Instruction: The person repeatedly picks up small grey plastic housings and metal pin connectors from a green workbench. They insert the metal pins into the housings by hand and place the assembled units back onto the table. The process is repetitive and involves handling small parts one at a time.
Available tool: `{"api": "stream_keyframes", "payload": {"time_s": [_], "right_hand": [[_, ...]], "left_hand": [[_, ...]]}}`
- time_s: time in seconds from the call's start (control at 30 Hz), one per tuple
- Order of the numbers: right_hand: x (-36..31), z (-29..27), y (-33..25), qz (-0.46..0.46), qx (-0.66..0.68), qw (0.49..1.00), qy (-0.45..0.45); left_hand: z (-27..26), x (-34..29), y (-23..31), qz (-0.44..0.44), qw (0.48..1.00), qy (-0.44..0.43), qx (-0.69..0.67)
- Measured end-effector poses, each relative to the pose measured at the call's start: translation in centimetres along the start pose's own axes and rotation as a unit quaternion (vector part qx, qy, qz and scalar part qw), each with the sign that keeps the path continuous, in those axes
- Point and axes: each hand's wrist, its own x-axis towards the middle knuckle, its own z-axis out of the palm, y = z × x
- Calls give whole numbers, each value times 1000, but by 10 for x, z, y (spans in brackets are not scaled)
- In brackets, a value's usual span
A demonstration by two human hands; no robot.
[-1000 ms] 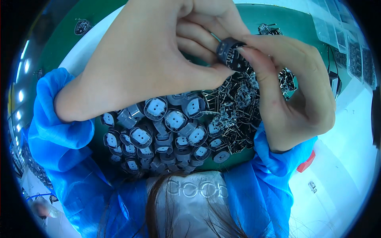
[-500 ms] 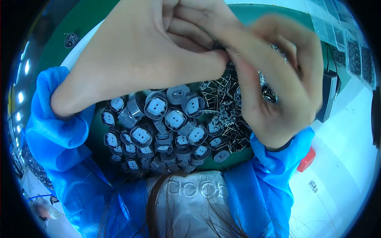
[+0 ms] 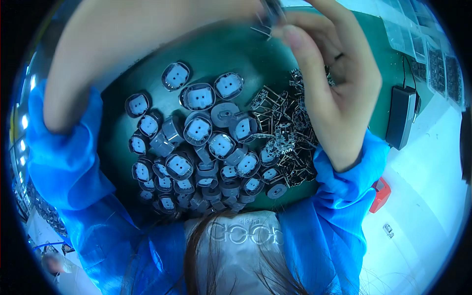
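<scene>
At the upper edge my left hand point(image 3: 223, 12) is smeared by motion and partly cut off, so its fingers cannot be made out. My right hand point(image 3: 341, 73) is beside it, thumb and fingertips pinched at a small dark piece with thin metal prongs point(image 3: 270, 18). The left fingers meet or nearly meet that piece; which, I cannot tell. Below my hands lie many rounded dark-grey housings with pale inserts, among them an oval one point(image 3: 200, 98). Beside my right wrist is a heap of metal contact parts point(image 3: 282, 140).
A green mat point(image 3: 231, 54) covers the work surface. At the right are a black box with a cable point(image 3: 402, 118), a red object point(image 3: 379, 195) and clear bins point(image 3: 437, 71) with dark parts. A small loose part point(image 3: 388, 230) lies on the white surface.
Both hands have moved up and away from me, the left arm also to the left. Several housings and more of the green mat have come into sight.
</scene>
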Motion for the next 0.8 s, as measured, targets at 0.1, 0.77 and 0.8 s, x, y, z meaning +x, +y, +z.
{"api": "stream_keyframes", "payload": {"time_s": [0.1,0.77,0.8], "right_hand": [[11,5,1,-69,-175,981,-51],[4,-18,-19,149,-10,986,-75],[3,-18,-19,160,29,985,-57]], "left_hand": [[-10,-12,2,-6,997,13,70],[-1,3,2,9,995,-103,-15],[0,5,0,-3,995,-99,-22]]}}
